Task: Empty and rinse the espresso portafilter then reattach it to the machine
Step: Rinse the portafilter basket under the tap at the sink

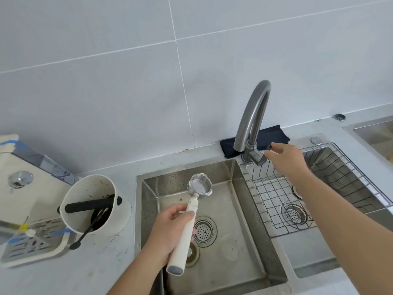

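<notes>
My left hand (170,228) grips the white handle of the portafilter (201,186), holding it over the left sink basin (251,209). Its metal basket faces up and looks clean of grounds. My right hand (286,158) reaches to the steel faucet (253,122), with fingertips on the lever at the faucet's base. No water is running from the spout. The cream espresso machine (23,186) stands at the far left, with its drip tray (32,243) in front.
A white knock box (95,205) with a black bar and a brush stands on the counter between the machine and the sink. A wire rack (276,188) sits in the right basin. A dark cloth (270,137) lies behind the faucet.
</notes>
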The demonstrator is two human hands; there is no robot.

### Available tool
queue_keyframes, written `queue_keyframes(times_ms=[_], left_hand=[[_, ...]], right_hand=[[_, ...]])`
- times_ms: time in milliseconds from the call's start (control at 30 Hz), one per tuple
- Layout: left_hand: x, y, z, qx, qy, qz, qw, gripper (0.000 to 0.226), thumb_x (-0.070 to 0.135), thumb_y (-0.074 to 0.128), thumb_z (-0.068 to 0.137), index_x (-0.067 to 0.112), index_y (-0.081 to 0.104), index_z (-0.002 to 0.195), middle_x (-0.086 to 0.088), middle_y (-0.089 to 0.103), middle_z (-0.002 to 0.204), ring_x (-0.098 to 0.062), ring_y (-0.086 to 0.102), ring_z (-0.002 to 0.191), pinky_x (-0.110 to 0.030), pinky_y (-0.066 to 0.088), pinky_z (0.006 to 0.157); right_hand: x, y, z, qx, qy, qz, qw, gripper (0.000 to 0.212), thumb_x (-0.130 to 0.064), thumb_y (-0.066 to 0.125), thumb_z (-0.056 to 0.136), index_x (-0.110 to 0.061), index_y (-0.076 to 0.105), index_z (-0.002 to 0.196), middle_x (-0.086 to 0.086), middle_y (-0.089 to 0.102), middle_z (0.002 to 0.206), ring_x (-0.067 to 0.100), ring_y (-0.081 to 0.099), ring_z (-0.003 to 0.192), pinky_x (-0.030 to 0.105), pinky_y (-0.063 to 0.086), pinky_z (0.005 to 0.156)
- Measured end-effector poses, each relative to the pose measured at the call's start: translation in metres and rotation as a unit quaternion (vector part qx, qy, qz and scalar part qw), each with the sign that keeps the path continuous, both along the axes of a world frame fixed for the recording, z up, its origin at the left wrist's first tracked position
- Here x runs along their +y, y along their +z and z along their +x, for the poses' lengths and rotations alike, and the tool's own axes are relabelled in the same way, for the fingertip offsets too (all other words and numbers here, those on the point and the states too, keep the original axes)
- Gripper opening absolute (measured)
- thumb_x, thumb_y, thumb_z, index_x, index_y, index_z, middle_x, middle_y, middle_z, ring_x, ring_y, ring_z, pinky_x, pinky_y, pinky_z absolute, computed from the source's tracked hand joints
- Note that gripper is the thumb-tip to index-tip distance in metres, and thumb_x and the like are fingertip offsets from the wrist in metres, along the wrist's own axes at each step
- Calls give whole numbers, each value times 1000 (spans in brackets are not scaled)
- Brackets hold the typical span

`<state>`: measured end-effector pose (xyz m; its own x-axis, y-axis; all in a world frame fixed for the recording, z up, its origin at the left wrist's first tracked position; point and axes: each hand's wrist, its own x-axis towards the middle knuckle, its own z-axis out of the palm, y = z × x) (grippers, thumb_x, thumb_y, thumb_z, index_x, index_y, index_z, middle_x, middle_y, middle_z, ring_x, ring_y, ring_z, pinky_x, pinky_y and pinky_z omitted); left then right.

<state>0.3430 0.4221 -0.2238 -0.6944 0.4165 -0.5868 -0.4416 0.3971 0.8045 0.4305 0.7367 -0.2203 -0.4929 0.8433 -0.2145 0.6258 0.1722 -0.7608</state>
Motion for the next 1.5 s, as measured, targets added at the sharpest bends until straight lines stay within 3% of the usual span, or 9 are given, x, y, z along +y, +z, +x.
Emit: queue_keyframes(times_ms=[133, 267, 400, 633, 733, 867, 1000, 1133, 1500], left_hand=[[-8, 5, 6, -30, 9, 34, 999, 15, 10, 68, 87, 11, 70, 102, -18, 74, 82, -30, 65, 67, -38, 52, 60], [-16, 9, 11, -45, 3, 55, 997, 15, 11, 67, 88, 12, 72, 102, -16, 76, 88, -24, 67, 71, -31, 54, 58], [-20, 12, 13, -56, -10, 75, 996, 16, 13, 67, 89, 15, 71, 104, -14, 77, 95, -19, 65, 68, -31, 55, 56], [-21, 4, 13, -33, -16, 91, 995, 16, 13, 68, 88, 20, 72, 102, -7, 74, 85, -24, 64, 72, -58, 53, 82], [-25, 4, 13, -30, -28, 93, 995, 18, 17, 67, 89, 20, 71, 106, -12, 75, 101, -22, 65, 76, -52, 54, 82], [-38, 4, 11, -36, -39, 99, 994, 21, 21, 66, 90, 22, 68, 111, -5, 77, 101, -15, 69, 81, -28, 51, 69], [-54, 2, 4, -41, -41, 102, 993, 23, 22, 67, 90, 21, 68, 112, -5, 77, 101, -21, 70, 89, -37, 53, 84], [-74, 1, -7, -46, -43, 105, 992, 24, 21, 68, 89, 21, 69, 112, -10, 75, 104, -24, 70, 90, -34, 51, 74], [-136, 3, -38, -35, -68, 133, 988, 23, 27, 73, 80, 26, 72, 102, -8, 77, 95, -22, 72, 84, -36, 55, 76]], right_hand=[[-21, 10, 9, 20, -14, -23, 999, 42, -30, 62, 91, -16, 62, 131, 13, 69, 116, 26, 65, 79, 39, 56, 71], [-62, 9, 24, 47, 17, -100, 994, 24, -28, 64, 88, -23, 73, 110, -2, 75, 85, 15, 52, 56, 27, 49, 55], [-115, -2, 34, 109, 45, -229, 966, 13, -16, 69, 88, -17, 73, 101, 6, 78, 88, 24, 74, 86, 44, 59, 87], [-193, -2, 45, 114, 110, -356, 921, 11, -10, 63, 93, -7, 74, 91, 9, 72, 78, 18, 68, 70, 31, 61, 71], [-217, 1, 47, 96, 133, -384, 909, 14, -13, 63, 93, -5, 74, 88, 9, 72, 76, 18, 67, 70, 28, 59, 71], [-244, 1, 45, 63, 170, -405, 896, 19, -23, 66, 91, -8, 74, 100, 14, 78, 93, 30, 74, 87, 44, 59, 86], [-261, 3, 36, 61, 170, -419, 890, 19, -19, 70, 89, -6, 71, 103, 16, 77, 97, 26, 74, 83, 47, 60, 82], [-283, 9, 25, 68, 161, -427, 887, 23, -11, 72, 87, -3, 69, 108, 17, 77, 96, 29, 76, 86, 41, 61, 75], [-369, 18, -1, 127, 90, -397, 904, 24, -7, 72, 79, -3, 70, 103, 21, 75, 92, 29, 74, 77, 36, 59, 66]])
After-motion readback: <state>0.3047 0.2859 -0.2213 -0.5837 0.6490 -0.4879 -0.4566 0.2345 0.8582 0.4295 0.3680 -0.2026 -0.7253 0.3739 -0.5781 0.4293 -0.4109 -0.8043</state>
